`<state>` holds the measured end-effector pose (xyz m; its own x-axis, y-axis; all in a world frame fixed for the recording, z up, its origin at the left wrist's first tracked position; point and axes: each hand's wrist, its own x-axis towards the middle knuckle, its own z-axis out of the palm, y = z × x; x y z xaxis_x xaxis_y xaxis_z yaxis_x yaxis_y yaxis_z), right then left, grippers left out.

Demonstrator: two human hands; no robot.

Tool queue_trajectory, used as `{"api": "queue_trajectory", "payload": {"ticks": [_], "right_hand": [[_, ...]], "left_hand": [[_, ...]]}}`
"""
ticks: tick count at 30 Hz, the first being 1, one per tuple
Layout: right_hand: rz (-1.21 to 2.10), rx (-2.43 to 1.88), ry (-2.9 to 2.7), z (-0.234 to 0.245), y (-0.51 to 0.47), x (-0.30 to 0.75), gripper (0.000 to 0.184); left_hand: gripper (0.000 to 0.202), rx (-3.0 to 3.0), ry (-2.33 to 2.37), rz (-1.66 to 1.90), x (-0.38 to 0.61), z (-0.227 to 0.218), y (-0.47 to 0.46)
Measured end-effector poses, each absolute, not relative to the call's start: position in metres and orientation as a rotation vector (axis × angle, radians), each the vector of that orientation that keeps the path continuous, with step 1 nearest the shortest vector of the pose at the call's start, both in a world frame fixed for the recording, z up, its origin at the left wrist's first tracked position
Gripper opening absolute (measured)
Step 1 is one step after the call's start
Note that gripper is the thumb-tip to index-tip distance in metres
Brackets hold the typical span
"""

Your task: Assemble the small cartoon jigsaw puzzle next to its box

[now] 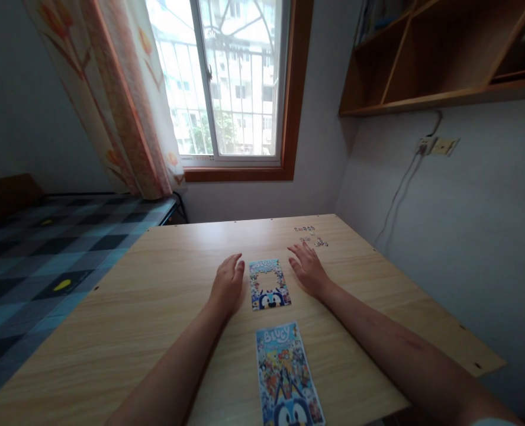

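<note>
A small jigsaw board (269,284) with a blue cartoon dog picture lies on the wooden table (155,307), part of its middle bare. My left hand (227,283) rests flat on the table just left of it, fingers loosely together. My right hand (307,268) lies flat just right of it, fingers spread, holding nothing. A printed reference picture (287,374) with the same cartoon lies nearer me. Several loose puzzle pieces (312,235) sit beyond my right hand near the table's far edge.
A window (226,83) with a floral curtain (120,100) is straight ahead. A bed with a blue checked cover (35,254) stands to the left of the table. Wooden shelves (440,53) hang on the right wall above a socket with a cable (426,147).
</note>
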<state>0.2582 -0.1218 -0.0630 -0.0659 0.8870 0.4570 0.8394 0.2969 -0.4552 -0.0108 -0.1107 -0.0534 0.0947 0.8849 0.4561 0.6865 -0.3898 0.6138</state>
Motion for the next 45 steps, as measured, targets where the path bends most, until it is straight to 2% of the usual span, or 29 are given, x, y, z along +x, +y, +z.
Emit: {"api": "queue_trajectory", "payload": {"ticks": [9, 13, 15, 19, 25, 28, 35, 45], "right_hand": [[0.035, -1.547, -1.809, -0.073, -0.110, 0.264, 0.038], [-0.158, -1.525, -1.768, -0.055, -0.079, 0.294, 0.029], [-0.200, -1.608, -1.566, -0.042, -0.055, 0.318, 0.029], [-0.066, -1.789, -1.230, -0.032, -0.011, 0.358, 0.030], [0.090, -1.894, -1.113, -0.058, 0.012, 0.369, 0.037], [0.088, -1.911, -1.121, -0.063, 0.018, 0.370, 0.040], [0.107, -1.992, -1.311, -0.076, 0.024, 0.369, 0.029], [0.009, -2.017, -1.519, -0.080, 0.020, 0.367, 0.028]], "left_hand": [[0.053, 1.978, 1.527, 1.311, -0.011, -0.049, -0.113], [0.054, 1.964, 1.523, 1.309, -0.011, -0.050, -0.113], [0.054, 1.959, 1.523, 1.307, -0.011, -0.050, -0.114], [0.048, 1.952, 1.535, 1.292, -0.011, -0.049, -0.115], [0.044, 1.940, 1.587, 1.242, -0.012, -0.052, -0.117], [0.043, 1.953, 1.609, 1.213, -0.011, -0.052, -0.118], [0.044, 2.002, 1.648, 1.140, -0.011, -0.049, -0.119], [0.043, 2.053, 1.639, 1.126, -0.014, -0.048, -0.119]]}}
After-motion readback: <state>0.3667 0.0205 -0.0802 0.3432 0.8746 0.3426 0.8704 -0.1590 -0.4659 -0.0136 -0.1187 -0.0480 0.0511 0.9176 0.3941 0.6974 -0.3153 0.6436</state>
